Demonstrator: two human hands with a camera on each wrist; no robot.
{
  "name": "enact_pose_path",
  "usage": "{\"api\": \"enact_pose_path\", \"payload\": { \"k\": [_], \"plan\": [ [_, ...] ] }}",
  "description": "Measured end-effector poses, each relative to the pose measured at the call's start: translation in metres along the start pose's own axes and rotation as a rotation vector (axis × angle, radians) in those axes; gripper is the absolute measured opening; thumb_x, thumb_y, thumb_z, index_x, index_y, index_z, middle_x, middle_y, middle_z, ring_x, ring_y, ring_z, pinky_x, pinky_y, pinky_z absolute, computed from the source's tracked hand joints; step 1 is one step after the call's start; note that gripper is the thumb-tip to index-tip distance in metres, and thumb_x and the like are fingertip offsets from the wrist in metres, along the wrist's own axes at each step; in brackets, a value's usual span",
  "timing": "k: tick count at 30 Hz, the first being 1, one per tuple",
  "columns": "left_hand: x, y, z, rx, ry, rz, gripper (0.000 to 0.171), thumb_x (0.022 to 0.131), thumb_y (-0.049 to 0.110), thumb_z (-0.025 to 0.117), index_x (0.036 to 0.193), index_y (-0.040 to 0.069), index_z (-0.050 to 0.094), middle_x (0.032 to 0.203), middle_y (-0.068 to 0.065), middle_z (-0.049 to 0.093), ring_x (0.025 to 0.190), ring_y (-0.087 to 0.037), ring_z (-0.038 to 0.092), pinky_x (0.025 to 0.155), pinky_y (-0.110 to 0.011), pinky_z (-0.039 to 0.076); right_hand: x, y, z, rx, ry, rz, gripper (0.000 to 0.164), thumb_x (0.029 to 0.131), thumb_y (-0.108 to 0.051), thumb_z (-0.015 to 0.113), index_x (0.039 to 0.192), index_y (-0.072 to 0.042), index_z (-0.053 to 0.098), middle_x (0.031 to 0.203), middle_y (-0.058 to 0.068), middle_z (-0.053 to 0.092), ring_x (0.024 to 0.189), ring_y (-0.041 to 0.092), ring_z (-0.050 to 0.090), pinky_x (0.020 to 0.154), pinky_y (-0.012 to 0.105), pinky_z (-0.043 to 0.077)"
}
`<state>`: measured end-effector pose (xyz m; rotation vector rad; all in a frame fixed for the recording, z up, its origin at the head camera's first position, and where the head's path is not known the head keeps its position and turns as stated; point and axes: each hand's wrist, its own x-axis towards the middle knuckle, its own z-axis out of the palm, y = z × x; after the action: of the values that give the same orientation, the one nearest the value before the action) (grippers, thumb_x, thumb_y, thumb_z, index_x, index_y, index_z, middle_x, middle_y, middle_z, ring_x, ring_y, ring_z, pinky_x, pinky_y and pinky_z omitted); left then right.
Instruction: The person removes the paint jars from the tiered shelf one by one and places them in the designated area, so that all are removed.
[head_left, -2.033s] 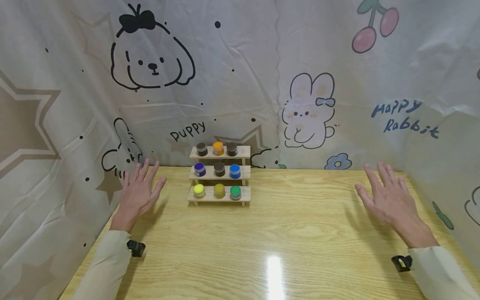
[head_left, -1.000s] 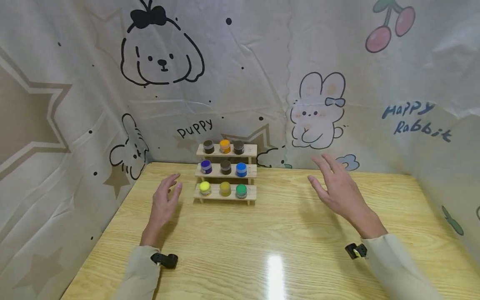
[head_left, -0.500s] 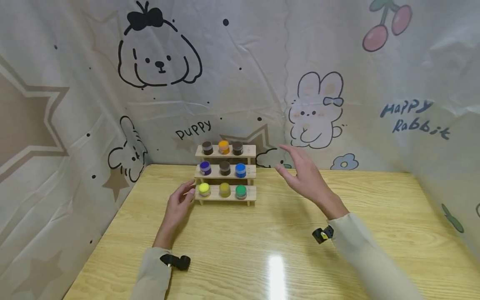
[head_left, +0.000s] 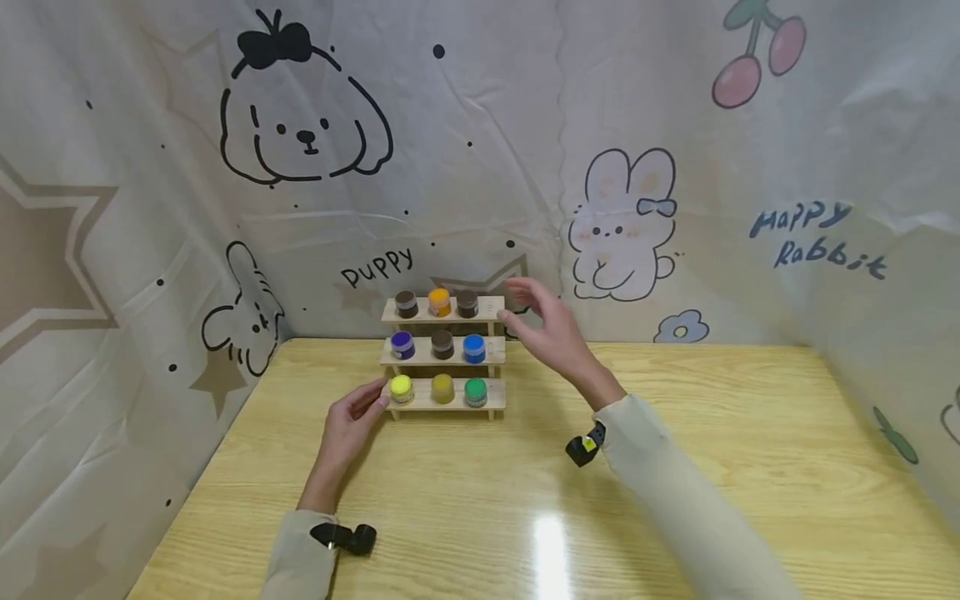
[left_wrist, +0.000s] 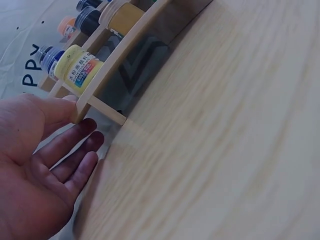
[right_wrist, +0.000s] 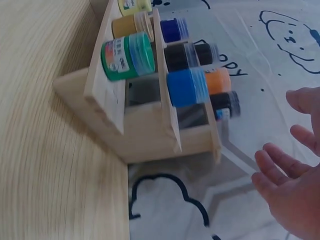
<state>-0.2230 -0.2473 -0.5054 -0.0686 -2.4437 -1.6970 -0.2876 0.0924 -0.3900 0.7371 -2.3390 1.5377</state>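
A three-tier wooden display rack stands on the table with small paint jars on each tier. The lowest tier bears a yellow jar, an ochre jar and a green jar. Above them are purple, dark and blue jars, then an orange jar between two dark ones. My left hand has its thumb at the left end of the lowest board, the other visible fingers loosely bent below it. My right hand, fingers apart, hovers beside the top tier's right end; the right wrist view shows a gap there.
The wood-grain table extends forward and to the right of the rack. Right behind the rack hangs a pale printed cloth with puppy and rabbit drawings, which also closes off both sides.
Both hands have come inward from the table's sides toward the rack. My left hand reached the lowest tier's left end; my right hand travelled left to the top tier. The rack stays put.
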Motion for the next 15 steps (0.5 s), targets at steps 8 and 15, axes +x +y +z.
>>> {"api": "enact_pose_path", "payload": {
  "k": [8, 15],
  "plan": [
    [0.001, -0.002, 0.0, -0.048, 0.006, -0.035, 0.039, 0.102, 0.012, 0.066, 0.139, -0.002, 0.061, 0.139, -0.02, 0.062, 0.13, -0.031, 0.057, 0.094, -0.009, 0.044, 0.025, 0.005, 0.027, 0.039, -0.03, 0.08, 0.049, 0.101, -0.023, 0.069, 0.143, -0.004, 0.054, 0.14, 0.018, 0.059, 0.132, 0.033, 0.054, 0.113, 0.049, 0.041],
    [0.0, 0.0, 0.0, -0.061, -0.007, -0.068, 0.041, 0.103, 0.015, 0.066, 0.141, 0.001, 0.061, 0.142, -0.018, 0.061, 0.131, -0.028, 0.056, 0.095, -0.009, 0.044, 0.041, 0.013, 0.045, 0.035, -0.011, 0.162, 0.048, 0.098, -0.02, 0.073, 0.141, -0.005, 0.056, 0.136, 0.014, 0.062, 0.127, 0.029, 0.057, 0.11, 0.043, 0.045]
  ]
}}
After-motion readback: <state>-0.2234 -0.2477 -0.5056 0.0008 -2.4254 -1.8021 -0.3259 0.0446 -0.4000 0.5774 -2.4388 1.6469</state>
